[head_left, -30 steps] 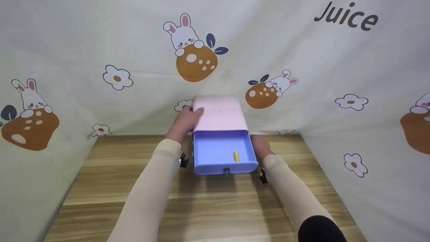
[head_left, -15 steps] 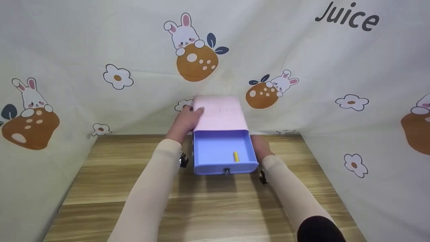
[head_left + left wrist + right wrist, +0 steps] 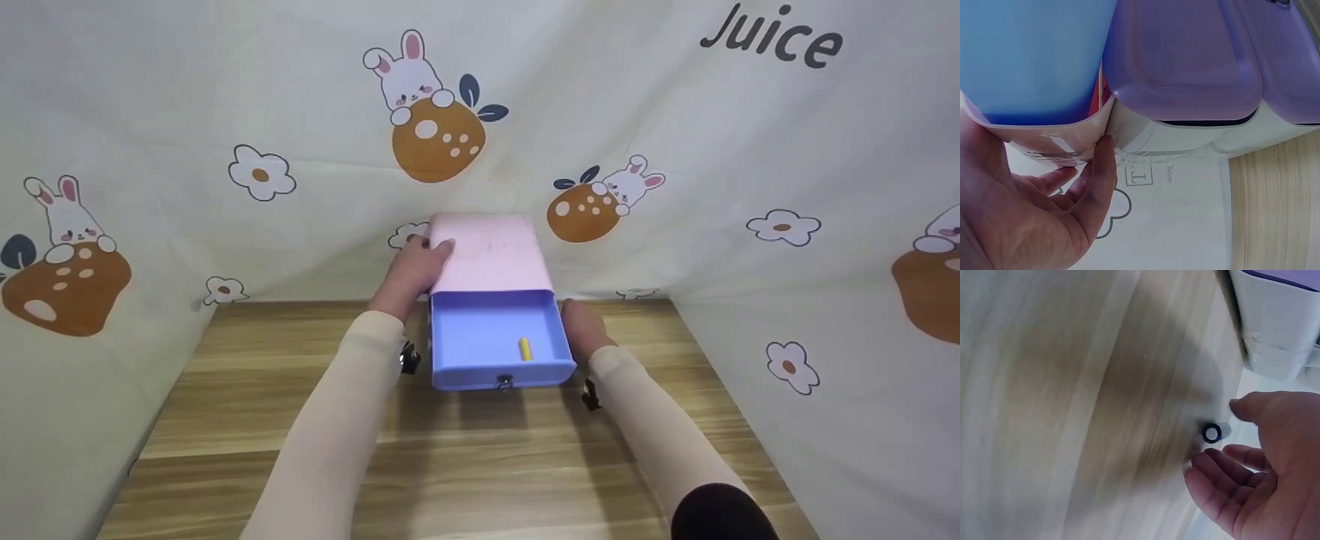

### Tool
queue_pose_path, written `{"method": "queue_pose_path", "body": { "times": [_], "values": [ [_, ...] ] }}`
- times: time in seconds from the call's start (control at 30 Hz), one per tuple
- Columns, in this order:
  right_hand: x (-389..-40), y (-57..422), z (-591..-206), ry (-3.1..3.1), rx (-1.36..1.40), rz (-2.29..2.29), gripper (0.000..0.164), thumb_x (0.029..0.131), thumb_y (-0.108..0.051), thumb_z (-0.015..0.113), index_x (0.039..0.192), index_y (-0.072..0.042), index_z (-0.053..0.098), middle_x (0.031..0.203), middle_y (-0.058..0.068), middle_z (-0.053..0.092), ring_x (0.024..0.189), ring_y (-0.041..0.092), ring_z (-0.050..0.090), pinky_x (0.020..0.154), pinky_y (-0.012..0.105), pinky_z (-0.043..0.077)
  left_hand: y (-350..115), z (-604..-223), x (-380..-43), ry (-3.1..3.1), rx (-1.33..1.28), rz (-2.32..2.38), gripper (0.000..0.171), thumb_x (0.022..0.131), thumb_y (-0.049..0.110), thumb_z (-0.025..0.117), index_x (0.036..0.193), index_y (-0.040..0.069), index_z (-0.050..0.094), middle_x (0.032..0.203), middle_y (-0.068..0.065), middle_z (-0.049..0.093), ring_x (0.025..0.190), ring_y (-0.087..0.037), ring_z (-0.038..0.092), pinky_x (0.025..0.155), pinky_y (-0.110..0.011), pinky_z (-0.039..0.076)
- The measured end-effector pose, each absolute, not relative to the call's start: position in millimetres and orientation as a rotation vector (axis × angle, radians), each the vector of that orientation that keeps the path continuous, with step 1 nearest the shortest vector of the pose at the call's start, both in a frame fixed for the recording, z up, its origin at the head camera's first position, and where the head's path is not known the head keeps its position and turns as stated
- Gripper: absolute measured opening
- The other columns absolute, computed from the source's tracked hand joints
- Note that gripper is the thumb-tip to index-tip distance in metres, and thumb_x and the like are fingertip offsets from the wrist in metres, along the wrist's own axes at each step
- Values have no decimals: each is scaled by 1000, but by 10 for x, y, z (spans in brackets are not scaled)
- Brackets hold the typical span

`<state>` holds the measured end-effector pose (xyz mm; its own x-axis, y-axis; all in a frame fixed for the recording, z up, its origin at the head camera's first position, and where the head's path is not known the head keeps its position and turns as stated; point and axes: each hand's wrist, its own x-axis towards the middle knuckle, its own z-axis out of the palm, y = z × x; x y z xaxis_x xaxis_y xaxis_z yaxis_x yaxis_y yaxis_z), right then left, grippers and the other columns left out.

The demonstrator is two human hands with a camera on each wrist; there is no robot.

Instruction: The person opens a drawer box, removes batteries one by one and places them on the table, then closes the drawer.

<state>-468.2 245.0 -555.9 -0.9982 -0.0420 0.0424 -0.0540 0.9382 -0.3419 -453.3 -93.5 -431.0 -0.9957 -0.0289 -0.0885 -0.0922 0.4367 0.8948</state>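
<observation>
A small desktop drawer cabinet has a pink top (image 3: 491, 251) and its blue top drawer (image 3: 502, 375) pulled out. Inside that drawer lies a short yellow stick (image 3: 526, 349). My left hand (image 3: 416, 268) grips the cabinet's left side, thumb on the top; in the left wrist view its fingers touch the pale casing. To the right of the cabinet is my right hand (image 3: 587, 328), partly hidden by the drawer. The right wrist view shows its fingers loosely bent around a gap, near a small cylinder (image 3: 1211, 433) with a white end and dark ring.
Below the blue drawer, purple drawers (image 3: 1185, 56) stay closed. Something red (image 3: 1096, 95) shows between the blue drawer and the casing. The wood-grain table (image 3: 480, 465) ends at a printed cloth backdrop (image 3: 330, 112), which also rises on both sides.
My right hand and forearm have shifted very slightly. The left hand, the cabinet and the pulled-out drawer stay put.
</observation>
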Motion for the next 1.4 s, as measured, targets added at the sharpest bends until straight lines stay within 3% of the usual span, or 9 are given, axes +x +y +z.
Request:
{"method": "queue_pose_path", "body": {
  "times": [0.17,0.37,0.7,0.83,1.1,1.4],
  "values": [
    [-4713,2533,-5480,-3029,71,550,24,104,-21,59,98,2,66,94,19,72,90,40,71,81,58,59,-939,-4300,-4526,2621,-104,1629,81,110,57,55,162,-2,42,161,-26,51,140,-36,55,116,-49,47],
    [-4707,2573,-5274,-3031,45,618,32,101,-30,66,95,2,67,89,16,67,79,31,59,73,53,54,-937,-4293,-4527,2586,-113,1640,82,110,58,55,164,-1,39,161,-25,50,139,-35,56,116,-49,48],
    [-4501,2545,-4740,-3073,122,568,47,105,-32,63,126,10,66,123,30,73,113,46,70,99,59,56,-915,-4339,-4591,2553,-127,1639,83,109,60,56,165,1,39,161,-23,52,136,-33,59,112,-48,52],
    [-4378,2453,-4475,-3069,169,534,51,106,-33,63,133,10,64,127,30,71,116,44,69,102,59,54,-925,-4334,-4581,2566,-123,1632,82,109,59,56,164,0,40,160,-24,52,135,-33,59,111,-48,53],
    [-4045,2213,-3969,-3036,260,574,47,108,-33,67,138,3,64,121,22,70,106,38,67,92,54,59,-954,-4304,-4561,2580,-120,1628,83,110,59,54,166,-1,38,162,-25,51,137,-36,58,113,-50,51],
    [-3683,1987,-3618,-3054,446,590,36,108,-33,70,129,-4,67,106,13,72,92,30,67,80,46,58,-933,-4299,-4532,2568,-113,1632,82,111,58,55,165,-2,38,162,-26,50,140,-37,57,115,-50,50]
  ]
}}
